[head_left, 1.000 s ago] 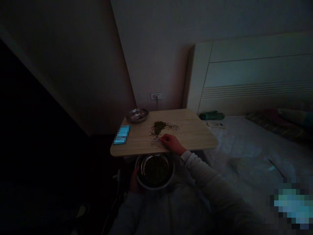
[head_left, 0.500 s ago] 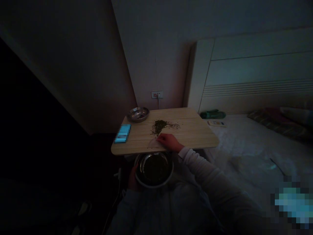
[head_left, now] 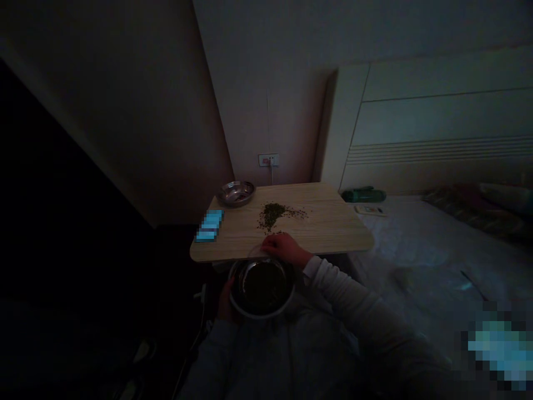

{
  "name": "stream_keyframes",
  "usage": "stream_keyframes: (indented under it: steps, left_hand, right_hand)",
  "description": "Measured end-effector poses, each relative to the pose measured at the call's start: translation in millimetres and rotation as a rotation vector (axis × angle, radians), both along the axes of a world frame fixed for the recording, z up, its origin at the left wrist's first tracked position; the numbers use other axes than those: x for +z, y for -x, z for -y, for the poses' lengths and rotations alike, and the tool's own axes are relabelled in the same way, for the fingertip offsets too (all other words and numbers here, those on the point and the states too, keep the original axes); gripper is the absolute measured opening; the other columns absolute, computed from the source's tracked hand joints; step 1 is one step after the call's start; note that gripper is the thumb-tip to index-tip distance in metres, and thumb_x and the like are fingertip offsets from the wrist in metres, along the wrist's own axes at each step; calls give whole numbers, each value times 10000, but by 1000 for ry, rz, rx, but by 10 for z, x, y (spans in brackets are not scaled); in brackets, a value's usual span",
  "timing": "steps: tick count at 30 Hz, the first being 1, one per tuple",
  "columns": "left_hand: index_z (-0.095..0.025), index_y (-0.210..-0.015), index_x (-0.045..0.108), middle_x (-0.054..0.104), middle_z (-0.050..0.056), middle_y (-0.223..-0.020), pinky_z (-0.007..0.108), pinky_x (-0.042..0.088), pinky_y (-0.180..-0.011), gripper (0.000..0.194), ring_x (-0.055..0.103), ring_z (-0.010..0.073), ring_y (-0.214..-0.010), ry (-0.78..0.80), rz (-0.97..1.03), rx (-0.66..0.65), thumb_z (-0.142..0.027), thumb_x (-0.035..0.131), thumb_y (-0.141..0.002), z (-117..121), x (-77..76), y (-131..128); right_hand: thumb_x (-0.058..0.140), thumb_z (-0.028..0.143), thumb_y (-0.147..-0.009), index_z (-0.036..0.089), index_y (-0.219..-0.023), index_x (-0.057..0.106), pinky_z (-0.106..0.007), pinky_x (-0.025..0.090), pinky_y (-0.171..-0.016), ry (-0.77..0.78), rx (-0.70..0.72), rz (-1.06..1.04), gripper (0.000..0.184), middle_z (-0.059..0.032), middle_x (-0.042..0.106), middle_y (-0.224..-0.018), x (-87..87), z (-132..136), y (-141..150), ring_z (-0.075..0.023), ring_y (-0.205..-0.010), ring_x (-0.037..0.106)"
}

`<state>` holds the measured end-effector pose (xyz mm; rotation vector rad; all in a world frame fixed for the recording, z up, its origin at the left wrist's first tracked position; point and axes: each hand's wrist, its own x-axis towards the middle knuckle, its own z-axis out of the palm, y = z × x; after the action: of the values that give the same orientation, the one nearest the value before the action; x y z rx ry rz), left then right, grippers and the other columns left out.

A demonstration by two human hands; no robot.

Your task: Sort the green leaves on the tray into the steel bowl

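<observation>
My left hand (head_left: 225, 301) grips the left side of a round metal bowl (head_left: 288, 297), which is held just below the table's front edge. Dark greenish contents lie in its bottom, too dim to make out singly. Above the bowl, at the table edge, my right hand (head_left: 287, 249) pinches a thin, pale, see-through piece (head_left: 256, 251), flat and rounded like a scraper. Beyond this hand, a pile of small green grains (head_left: 273, 211) lies on the wooden table (head_left: 328, 222), with darker grains scattered to its right.
A smaller metal bowl (head_left: 236, 194) stands at the table's back left, near a blurred-out phone-like screen (head_left: 210, 226). On the bed (head_left: 400, 244) at right lie a green bottle (head_left: 364, 195) and a pale remote (head_left: 370, 210). A wall socket (head_left: 268, 160) holds a plug.
My right hand has drawn the pale piece toward me, from the tabletop to its front edge above the bowl. My left hand still grips the bowl in nearly the same place.
</observation>
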<state>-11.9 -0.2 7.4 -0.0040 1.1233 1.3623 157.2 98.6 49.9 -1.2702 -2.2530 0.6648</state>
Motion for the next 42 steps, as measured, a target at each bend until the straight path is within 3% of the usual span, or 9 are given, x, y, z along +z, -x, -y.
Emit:
stream_keyframes:
  steps: [3, 11, 16, 23, 29, 34, 42]
  left_hand:
    - [-173, -677, 695, 730, 75, -646, 364, 470, -930, 231, 687, 241, -933, 9, 4, -13, -195, 502, -804, 12, -40, 14]
    - [-167, -740, 699, 736, 68, -654, 377, 463, -952, 205, 685, 247, -953, 32, 42, -80, -177, 509, -817, 33, -30, -202]
    - [-162, -868, 709, 751, 73, -731, 411, 460, -957, 198, 677, 254, -975, 6, 41, -156, -210, 524, -817, 12, -86, -357]
    - [-159, -853, 710, 754, 100, -762, 412, 474, -942, 174, 656, 275, -1025, 33, 35, -155, -213, 556, -791, 7, -167, -333]
    - [-162, -859, 711, 755, 94, -753, 419, 473, -947, 189, 662, 271, -1013, 46, 15, -154, -195, 537, -794, -4, -91, -365]
    - [-167, -752, 707, 734, 83, -654, 405, 452, -975, 194, 666, 268, -1004, 76, 2, -130, -169, 521, -807, 3, -16, -388]
    - [-166, -883, 714, 757, 78, -743, 396, 455, -972, 205, 656, 262, -1027, 57, 5, -123, -181, 528, -798, 24, -52, -357]
  right_hand:
    - [592, 309, -829, 158, -838, 700, -222, 375, -630, 27, 14, -104, 186, -27, 679, -739, -18, 28, -75, -118, -662, 559]
    - [555, 356, -796, 159, -731, 615, -241, 380, -601, 50, -300, -318, 216, 5, 593, -631, -48, -73, -711, -125, -615, 512]
    - [538, 392, -769, 166, -726, 601, -252, 403, -611, 82, -354, -362, 238, 0, 604, -622, -90, -153, -976, -132, -615, 527]
    - [533, 409, -771, 159, -764, 627, -257, 418, -623, 145, -404, -437, 267, -11, 629, -646, -167, -223, -932, -141, -629, 550]
    - [555, 378, -784, 150, -785, 681, -248, 390, -620, 144, -316, -269, 261, -28, 668, -703, -146, -172, -904, -142, -656, 561]
    - [567, 332, -792, 164, -827, 700, -240, 382, -610, 88, -374, -155, 217, -33, 692, -744, -152, -159, -866, -144, -676, 576]
    - [534, 334, -826, 161, -827, 699, -250, 394, -641, 41, -410, -137, 240, -47, 690, -765, -148, -177, -881, -151, -697, 576]
